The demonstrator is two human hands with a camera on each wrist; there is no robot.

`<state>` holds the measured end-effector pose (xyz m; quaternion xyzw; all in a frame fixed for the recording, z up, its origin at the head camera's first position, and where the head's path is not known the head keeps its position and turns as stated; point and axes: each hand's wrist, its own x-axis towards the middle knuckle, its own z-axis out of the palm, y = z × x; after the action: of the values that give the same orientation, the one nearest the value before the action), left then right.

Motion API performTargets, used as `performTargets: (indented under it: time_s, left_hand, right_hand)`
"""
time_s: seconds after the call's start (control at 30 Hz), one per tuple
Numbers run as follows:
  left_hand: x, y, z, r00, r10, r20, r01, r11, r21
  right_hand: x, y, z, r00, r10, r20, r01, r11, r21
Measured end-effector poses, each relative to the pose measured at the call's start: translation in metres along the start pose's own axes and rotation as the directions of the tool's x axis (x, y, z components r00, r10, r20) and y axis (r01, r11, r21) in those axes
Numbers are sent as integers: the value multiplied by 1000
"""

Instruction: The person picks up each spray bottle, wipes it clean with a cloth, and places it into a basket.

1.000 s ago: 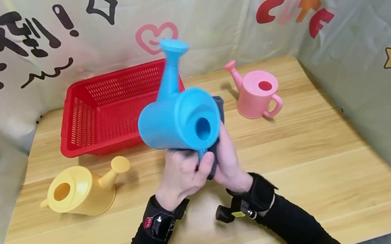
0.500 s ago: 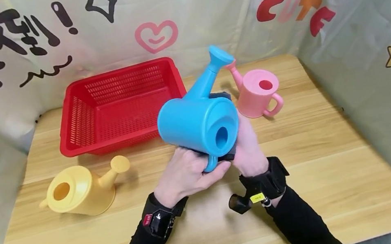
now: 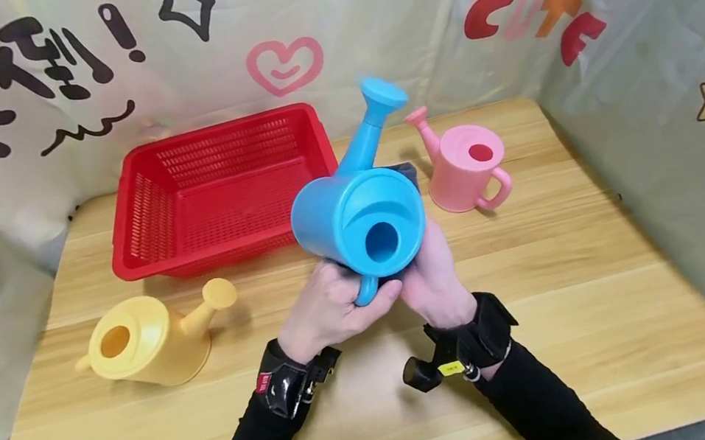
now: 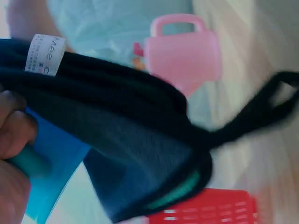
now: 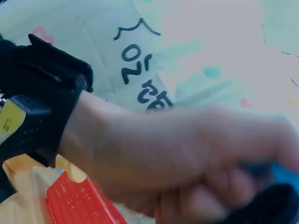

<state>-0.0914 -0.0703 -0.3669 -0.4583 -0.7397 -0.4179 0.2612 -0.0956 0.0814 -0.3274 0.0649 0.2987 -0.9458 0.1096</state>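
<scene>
A blue watering can point(image 3: 325, 216) is held up over the table, tilted so that its round top opening faces me and its spout points up to the right. My left hand point(image 3: 326, 305) grips its handle. On the can's right side my right hand point(image 3: 437, 279) holds a dark grey cloth point(image 4: 126, 126) against it. In the left wrist view the cloth shows a white label, a hanging loop and a bit of green inside. Curled fingers point(image 5: 201, 200) of the right hand appear blurred in the right wrist view. The can hides most of the cloth in the head view.
A red perforated basket point(image 3: 151, 265) stands at the back left of the wooden table point(image 3: 575, 339). A yellow watering can point(image 3: 169, 348) sits at the left, and a pink one point(image 3: 457, 176) at the back right. Printed fabric hangs behind.
The blue can has moved right and slightly down from in front of the basket, then turned a little more toward me. Both hands have stayed on it, and the right wrist shifted right, then slightly back.
</scene>
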Motion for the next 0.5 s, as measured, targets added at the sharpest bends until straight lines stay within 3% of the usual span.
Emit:
performTargets:
  time_s: [0.13, 0.27, 0.5]
  left_hand:
    - [0, -7, 2, 998, -63, 12, 63, 997, 41]
    - [0, -5, 4, 999, -47, 11, 46, 995, 85]
    - [0, 3, 8, 998, 44, 44, -50, 987, 153]
  right_hand:
    - [-9, -9, 11, 999, 22, 36, -25, 997, 71]
    - [-6, -12, 8, 995, 40, 91, -50, 992, 113]
    - [6, -5, -3, 998, 45, -44, -40, 993, 111]
